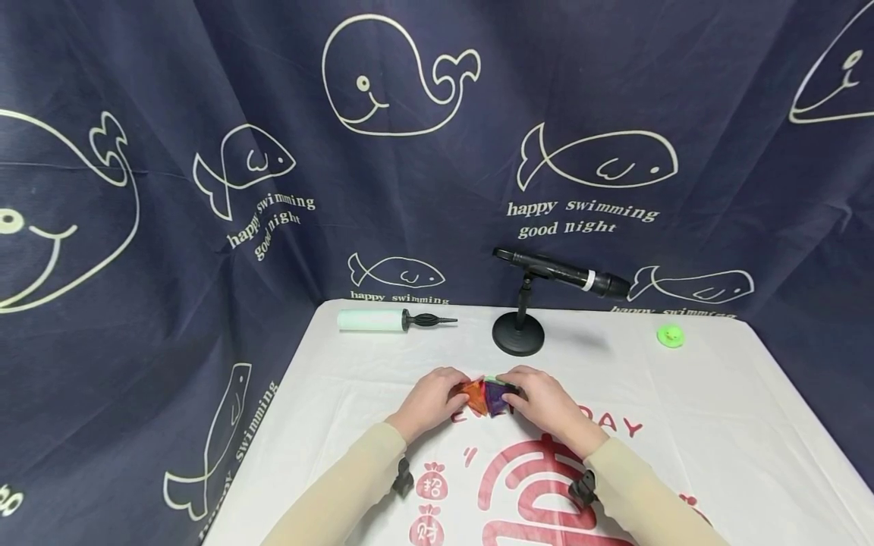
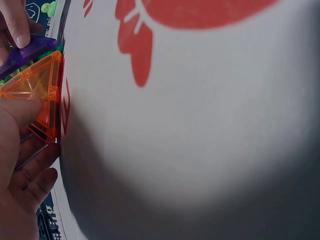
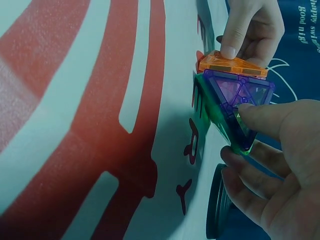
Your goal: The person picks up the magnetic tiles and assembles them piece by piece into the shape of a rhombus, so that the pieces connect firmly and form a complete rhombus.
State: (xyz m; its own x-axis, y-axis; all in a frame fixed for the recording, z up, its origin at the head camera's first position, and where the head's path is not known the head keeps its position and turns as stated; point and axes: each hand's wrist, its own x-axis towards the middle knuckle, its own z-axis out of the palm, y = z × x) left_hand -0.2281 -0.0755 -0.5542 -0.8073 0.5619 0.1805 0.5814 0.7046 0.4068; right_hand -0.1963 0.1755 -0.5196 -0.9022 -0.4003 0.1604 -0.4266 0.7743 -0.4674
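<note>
An orange triangular magnetic tile [image 2: 50, 82] and a purple triangular magnetic tile [image 3: 225, 90] stand side by side above the white cloth, leaning together at their tops. My left hand [image 1: 432, 396] grips the orange tile from the left, thumb on its face and fingers behind. From the right, my right hand [image 1: 544, 400] holds the purple tile with its thumb on the front. A green tile [image 3: 214, 114] is joined behind the purple one, and a red tile edge [image 2: 44, 133] shows behind the orange. The backs of the tiles are mostly hidden.
A black microphone [image 1: 556, 271] rests on a small round-based stand [image 1: 518, 334] beyond my hands. Behind to the left lies a pale green hand pump [image 1: 372, 320]. A green round toy [image 1: 671, 336] sits at the back right. A dark blue printed curtain [image 1: 437, 189] hangs behind the table.
</note>
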